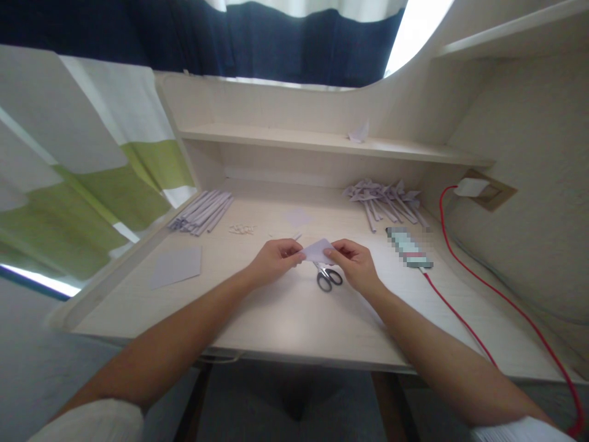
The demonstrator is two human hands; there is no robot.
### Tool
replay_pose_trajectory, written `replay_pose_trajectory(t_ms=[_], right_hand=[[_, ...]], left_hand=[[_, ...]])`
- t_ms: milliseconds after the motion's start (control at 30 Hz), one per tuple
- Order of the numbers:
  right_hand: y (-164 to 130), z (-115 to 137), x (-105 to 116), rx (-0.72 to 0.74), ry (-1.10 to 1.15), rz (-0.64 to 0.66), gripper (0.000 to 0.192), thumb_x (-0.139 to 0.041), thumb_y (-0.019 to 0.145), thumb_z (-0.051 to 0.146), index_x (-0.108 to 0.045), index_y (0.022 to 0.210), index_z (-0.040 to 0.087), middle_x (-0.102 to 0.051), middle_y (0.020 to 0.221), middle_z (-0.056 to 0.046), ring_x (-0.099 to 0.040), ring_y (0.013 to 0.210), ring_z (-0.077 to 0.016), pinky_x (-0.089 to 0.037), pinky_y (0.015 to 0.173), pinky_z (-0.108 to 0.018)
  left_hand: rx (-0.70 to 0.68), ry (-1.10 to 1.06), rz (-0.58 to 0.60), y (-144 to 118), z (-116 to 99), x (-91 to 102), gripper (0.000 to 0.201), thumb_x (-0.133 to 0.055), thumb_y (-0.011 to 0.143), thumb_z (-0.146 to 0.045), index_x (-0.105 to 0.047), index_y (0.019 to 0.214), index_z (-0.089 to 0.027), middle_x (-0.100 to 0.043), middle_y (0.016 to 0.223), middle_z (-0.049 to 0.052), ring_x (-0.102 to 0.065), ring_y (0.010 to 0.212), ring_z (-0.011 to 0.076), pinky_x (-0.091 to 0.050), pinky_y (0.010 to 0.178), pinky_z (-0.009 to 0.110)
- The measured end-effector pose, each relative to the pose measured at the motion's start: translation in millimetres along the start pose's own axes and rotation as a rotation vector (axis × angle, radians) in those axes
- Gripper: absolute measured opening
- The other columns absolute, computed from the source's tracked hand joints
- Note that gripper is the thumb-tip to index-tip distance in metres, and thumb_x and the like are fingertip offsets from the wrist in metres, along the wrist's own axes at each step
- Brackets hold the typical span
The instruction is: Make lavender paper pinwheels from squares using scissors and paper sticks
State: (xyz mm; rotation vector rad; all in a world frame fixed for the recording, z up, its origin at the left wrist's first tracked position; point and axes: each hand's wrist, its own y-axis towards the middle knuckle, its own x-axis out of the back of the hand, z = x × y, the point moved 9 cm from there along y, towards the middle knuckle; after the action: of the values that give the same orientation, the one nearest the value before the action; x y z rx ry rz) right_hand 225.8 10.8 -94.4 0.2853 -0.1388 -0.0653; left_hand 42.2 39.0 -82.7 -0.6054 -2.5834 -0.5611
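Both hands meet over the middle of the pale wooden desk (285, 319), holding between them a small pale lilac piece of folded paper (317, 250). The left hand (275, 259) pinches the paper's left tip with thumb and fingers closed on it; the right hand (353, 261) pinches its right side in the same way, so the paper spans the gap from one hand to the other, with its long axis running left to right. The paper is lifted just clear of the desk rather than lying on it, and neither hand is nearer to it than the other: each grips one end. Directly below and slightly nearer than the paper lie small scissors with dark loop handles (327, 277), on the desk, just beside the right hand, handles toward the near edge. Farther off to the left lie a flat lilac sheet of paper (176, 267) and a bundle of rolled lilac paper sticks (202, 211); a cluster of small white bits (242, 229) lies between that bundle and the hands. At the far right rests a heap of finished lilac paper pinwheels on sticks (385, 197), and near them a flat rectangular device (408, 247) joined to a red cable (501, 301) that runs to a wall socket.
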Motion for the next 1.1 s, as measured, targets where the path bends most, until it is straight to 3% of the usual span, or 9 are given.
replay_pose_trajectory(t_ms=[333, 533, 900, 1100], right_hand=[[1, 5, 4, 0.017, 0.008, -0.04, 0.022, -0.077, 0.076, 0.038, -0.072, 0.08, 0.017, -0.069, 0.069, -0.002, -0.061, 0.062, -0.0152, -0.048, 0.06, -0.028], [0, 6, 4, 0.067, -0.08, -0.041, 0.021, -0.075, 0.077, 0.037, -0.073, 0.083, 0.018, -0.072, 0.077, -0.004, -0.063, 0.067, -0.0171, -0.05, 0.061, -0.028], [-6, 14, 2, 0.138, -0.299, -0.038, 0.015, -0.069, 0.082, 0.034, -0.072, 0.085, 0.02, -0.072, 0.083, -0.005, -0.067, 0.074, -0.0196, -0.052, 0.062, -0.029], [-8, 22, -3, 0.242, -0.345, -0.014, 0.012, -0.067, 0.084, 0.03, -0.073, 0.086, 0.02, -0.072, 0.087, -0.006, -0.066, 0.081, -0.0202, -0.053, 0.073, -0.032]], left_hand=[[-0.014, 0.048, -0.101, 0, -2, 11.3, 0.016, -0.066, 0.081, -0.03, -0.072, 0.082, -0.016, -0.07, 0.079, 0.003, -0.061, 0.072, 0.0145, -0.047, 0.065, 0.023], [0.002, 0.026, -0.177, -1, -5, 19.6, 0.011, -0.067, 0.078, -0.026, -0.071, 0.08, -0.016, -0.072, 0.079, 0.003, -0.063, 0.073, 0.0147, -0.05, 0.068, 0.024], [0.011, -0.177, -0.257, -3, -7, 27.5, 0.015, -0.076, 0.072, -0.03, -0.073, 0.074, -0.016, -0.065, 0.065, 0.002, -0.055, 0.06, 0.0125, -0.042, 0.055, 0.023], [-0.042, -0.289, -0.231, -4, -11, 26.4, 0.016, -0.079, 0.072, -0.03, -0.074, 0.074, -0.015, -0.066, 0.067, 0.003, -0.054, 0.063, 0.0127, -0.04, 0.056, 0.025]])
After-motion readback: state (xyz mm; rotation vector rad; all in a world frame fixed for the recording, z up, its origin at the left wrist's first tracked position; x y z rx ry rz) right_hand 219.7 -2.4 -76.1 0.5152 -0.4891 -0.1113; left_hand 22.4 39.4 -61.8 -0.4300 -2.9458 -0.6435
